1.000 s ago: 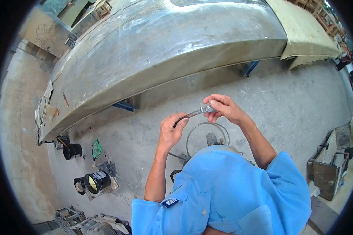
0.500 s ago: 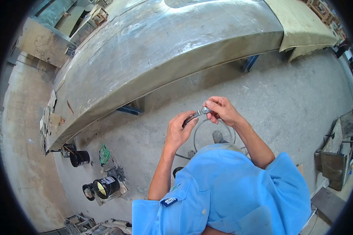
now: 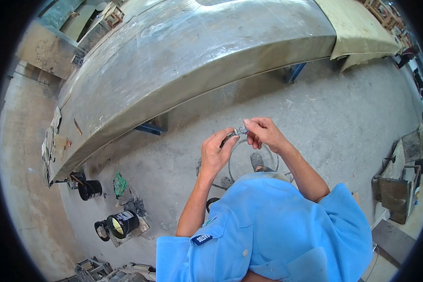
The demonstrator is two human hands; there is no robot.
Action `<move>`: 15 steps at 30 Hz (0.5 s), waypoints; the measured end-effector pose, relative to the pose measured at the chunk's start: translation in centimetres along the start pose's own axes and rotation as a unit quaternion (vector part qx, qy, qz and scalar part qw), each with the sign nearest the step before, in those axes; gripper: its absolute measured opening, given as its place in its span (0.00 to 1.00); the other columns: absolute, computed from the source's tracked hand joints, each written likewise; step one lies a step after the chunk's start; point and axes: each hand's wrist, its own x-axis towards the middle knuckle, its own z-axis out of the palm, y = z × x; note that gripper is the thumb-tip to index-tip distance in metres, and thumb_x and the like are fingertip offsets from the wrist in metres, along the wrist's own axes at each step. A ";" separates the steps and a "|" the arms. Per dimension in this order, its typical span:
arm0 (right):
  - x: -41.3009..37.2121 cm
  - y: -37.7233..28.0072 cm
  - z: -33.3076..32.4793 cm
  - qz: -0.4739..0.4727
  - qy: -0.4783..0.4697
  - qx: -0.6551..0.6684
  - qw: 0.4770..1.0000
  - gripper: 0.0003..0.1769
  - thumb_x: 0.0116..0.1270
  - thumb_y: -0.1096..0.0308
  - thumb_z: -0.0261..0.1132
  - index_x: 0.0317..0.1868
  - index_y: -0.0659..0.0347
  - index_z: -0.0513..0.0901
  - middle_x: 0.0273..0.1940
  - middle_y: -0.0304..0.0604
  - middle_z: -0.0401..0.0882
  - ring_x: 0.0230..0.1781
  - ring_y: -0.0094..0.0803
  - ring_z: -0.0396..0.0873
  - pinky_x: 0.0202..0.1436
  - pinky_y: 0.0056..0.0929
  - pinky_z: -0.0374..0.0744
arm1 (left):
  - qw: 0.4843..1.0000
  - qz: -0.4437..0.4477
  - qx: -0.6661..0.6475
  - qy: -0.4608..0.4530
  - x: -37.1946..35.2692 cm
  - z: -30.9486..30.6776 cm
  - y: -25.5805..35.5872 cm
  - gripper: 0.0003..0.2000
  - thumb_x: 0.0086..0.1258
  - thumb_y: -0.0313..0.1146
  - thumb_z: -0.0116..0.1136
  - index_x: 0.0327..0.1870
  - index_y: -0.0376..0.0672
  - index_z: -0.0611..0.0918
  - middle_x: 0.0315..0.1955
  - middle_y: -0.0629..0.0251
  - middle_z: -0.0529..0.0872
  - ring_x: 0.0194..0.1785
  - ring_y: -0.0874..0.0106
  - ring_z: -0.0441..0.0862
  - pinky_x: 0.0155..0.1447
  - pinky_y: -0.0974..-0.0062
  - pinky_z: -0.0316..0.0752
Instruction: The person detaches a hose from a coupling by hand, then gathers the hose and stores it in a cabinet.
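Note:
A small metallic fitting [image 3: 239,131] is held between my two hands, above the floor and in front of my blue shirt. My left hand [image 3: 217,149] has its thumb and fingers closed round the darker left end of it. At the fitting's right end, my right hand [image 3: 264,133] pinches with thumb and forefinger, the other fingers curled below. A thin grey hose [image 3: 229,162] loops on the floor under the hands. The fitting's exact shape is too small to make out.
A long grey table [image 3: 188,61] crosses the view ahead, with blue legs [image 3: 151,128] and a beige cloth [image 3: 362,35] at its right end. Black buckets [image 3: 123,223] stand at lower left by a green bag [image 3: 120,184]. A worn metal box [image 3: 394,197] is at right.
The left hand's fingers have moved slightly nearer the right hand along the fitting, covering more of it. The camera view has shifted a little, and the foot shows more.

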 end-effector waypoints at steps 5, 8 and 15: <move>0.2 0.3 -0.5 -0.045 -0.029 -0.012 0.998 0.16 0.69 0.57 0.58 0.32 0.62 0.77 0.23 0.37 0.77 0.19 0.19 0.74 0.22 0.17 0.72 | 1.000 0.005 -0.006 -0.001 0.1 0.4 -0.9 0.08 0.62 0.27 0.62 0.40 0.34 0.82 0.23 0.61 0.81 0.26 0.76 0.76 0.31 0.78 0.70; 0.6 0.5 -0.9 -0.097 -0.050 -0.005 0.994 0.14 0.68 0.59 0.60 0.35 0.62 0.77 0.24 0.37 0.77 0.22 0.20 0.75 0.26 0.19 0.74 | 1.000 -0.004 -0.009 -0.007 0.6 0.3 -0.9 0.08 0.61 0.27 0.62 0.39 0.34 0.82 0.24 0.61 0.82 0.27 0.76 0.76 0.32 0.78 0.70; 0.8 0.9 -1.4 -0.130 -0.072 0.024 0.989 0.14 0.68 0.60 0.61 0.41 0.64 0.78 0.25 0.37 0.78 0.27 0.22 0.78 0.30 0.21 0.77 | 1.000 0.022 0.001 -0.004 0.9 0.4 -1.0 0.08 0.61 0.26 0.62 0.39 0.34 0.82 0.26 0.59 0.83 0.28 0.72 0.79 0.34 0.77 0.72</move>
